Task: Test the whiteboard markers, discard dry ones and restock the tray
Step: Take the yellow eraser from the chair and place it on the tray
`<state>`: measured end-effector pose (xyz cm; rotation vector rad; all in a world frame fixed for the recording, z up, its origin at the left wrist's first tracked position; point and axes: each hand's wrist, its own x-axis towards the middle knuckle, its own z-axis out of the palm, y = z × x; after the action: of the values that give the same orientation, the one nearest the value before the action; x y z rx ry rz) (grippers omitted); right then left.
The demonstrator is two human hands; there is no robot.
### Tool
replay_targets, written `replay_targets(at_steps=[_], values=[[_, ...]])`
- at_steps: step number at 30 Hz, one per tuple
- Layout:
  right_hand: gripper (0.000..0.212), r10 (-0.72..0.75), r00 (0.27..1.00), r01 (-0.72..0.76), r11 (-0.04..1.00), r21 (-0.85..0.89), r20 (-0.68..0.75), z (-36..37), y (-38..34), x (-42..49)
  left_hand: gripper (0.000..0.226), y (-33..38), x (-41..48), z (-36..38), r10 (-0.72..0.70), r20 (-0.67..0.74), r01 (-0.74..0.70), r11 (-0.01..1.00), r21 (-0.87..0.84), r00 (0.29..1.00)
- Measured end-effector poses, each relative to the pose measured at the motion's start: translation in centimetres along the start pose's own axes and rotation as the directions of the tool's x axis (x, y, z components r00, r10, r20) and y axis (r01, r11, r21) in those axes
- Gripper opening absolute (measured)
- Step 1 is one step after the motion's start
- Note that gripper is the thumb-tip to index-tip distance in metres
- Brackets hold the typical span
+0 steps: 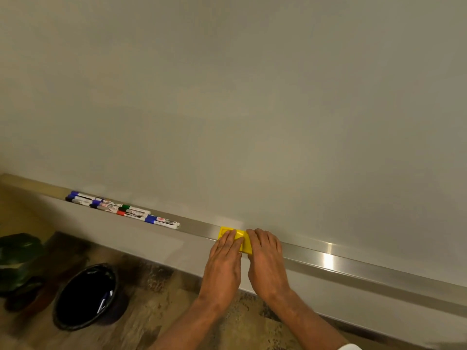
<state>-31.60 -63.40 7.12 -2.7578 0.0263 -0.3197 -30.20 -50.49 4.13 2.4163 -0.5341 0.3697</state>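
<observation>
— What step?
— Between tests, I'd judge: your left hand [223,258] and right hand [265,258] rest flat-fingered on the yellow eraser [245,245] in the tray [328,258].
— Next?
— Reach well left for the markers [121,209]; pinch one.

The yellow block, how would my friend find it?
Look along the long silver metal tray under the big white whiteboard. Right of the row of coloured-capped markers, a flat yellow plastic block lies on it, with the left hand and right hand resting on top. It is the only yellow thing there.
</observation>
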Motion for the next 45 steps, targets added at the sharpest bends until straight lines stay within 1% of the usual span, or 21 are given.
replay_targets(at_steps=[6, 10, 14, 19, 23, 26, 28, 30, 32, 35, 37, 40, 42, 45], values=[[0.079, -0.015, 0.999, 0.015, 1.0, -0.012, 0.043, 4.7, -3.3, 4.0, 0.049, -6.5, 1.8, -0.2, -0.052, 0.038, 0.053, 0.999, -0.008, 0.998], [0.079, -0.011, 0.998, 0.012, 1.0, -0.011, 0.068, 7.8, -4.6, 6.0, 0.05, -10.3, 2.6, 0.2, -0.075, 0.091, 0.076, 0.997, -0.005, 0.993], [0.077, 0.0, 0.996, 0.002, 1.0, -0.016, 0.086, 10.7, -5.4, 7.6, 0.052, -13.1, 3.0, 0.7, -0.126, 0.162, 0.125, 0.992, 0.012, 0.979], [0.081, 0.034, 0.992, -0.03, 0.999, -0.03, 0.119, 14.2, -5.7, 9.5, 0.055, -15.9, 3.9, 1.3, -0.147, 0.225, 0.144, 0.989, 0.029, 0.963], [0.084, 0.069, 0.99, -0.064, 0.997, -0.046, 0.125, 16.3, -5.3, 10.4, 0.057, -17.7, 4.3, 2.3, -0.147, 0.29, 0.136, 0.989, 0.056, 0.946], [0.084, 0.086, 0.987, -0.08, 0.996, -0.051, 0.137, 17.5, -5.3, 11.0, 0.057, -18.8, 4.3, 3.2, -0.147, 0.303, 0.137, 0.989, 0.055, 0.942], [0.082, 0.102, 0.985, -0.095, 0.994, -0.053, 0.137, 18.2, -5.4, 11.2, 0.056, -19.3, 4.4, 3.8, -0.109, 0.282, 0.095, 0.993, 0.065, 0.953], [0.081, 0.111, 0.984, -0.106, 0.993, -0.047, 0.137, 18.8, -5.5, 11.4, 0.058, -20.1, 4.3, 4.4, -0.095, 0.301, 0.077, 0.994, 0.072, 0.949], [0.079, 0.114, 0.984, -0.108, 0.993, -0.048, 0.139, 19.3, -5.4, 11.7, 0.064, -20.4, 4.5, 4.8, -0.1, 0.305, 0.073, 0.993, 0.098, 0.947], [0.07, 0.097, 0.985, -0.089, 0.994, -0.06, 0.145, 20.0, -5.5, 12.1, 0.066, -20.6, 5.1, 4.9, -0.102, 0.319, 0.061, 0.989, 0.134, 0.942], [0.067, 0.099, 0.983, -0.088, 0.993, -0.073, 0.153, 20.4, -5.5, 12.1, 0.068, -20.7, 5.3, 5.0, -0.124, 0.373, 0.069, 0.985, 0.158, 0.92], [0.073, 0.104, 0.981, -0.091, 0.992, -0.087, 0.162, 20.9, -5.5, 12.1, 0.069, -21.2, 5.2, 5.3, -0.144, 0.421, 0.063, 0.978, 0.199, 0.896], [0.077, 0.105, 0.98, -0.091, 0.992, -0.086, 0.166, 21.1, -5.5, 11.9, 0.07, -21.6, 5.1, 5.8, -0.133, 0.413, 0.046, 0.976, 0.215, 0.901], [0.075, 0.123, 0.981, -0.111, 0.99, -0.089, 0.15, 21.2, -5.4, 11.7, 0.072, -21.6, 5.1, 6.1, -0.151, 0.428, 0.047, 0.969, 0.243, 0.891]])
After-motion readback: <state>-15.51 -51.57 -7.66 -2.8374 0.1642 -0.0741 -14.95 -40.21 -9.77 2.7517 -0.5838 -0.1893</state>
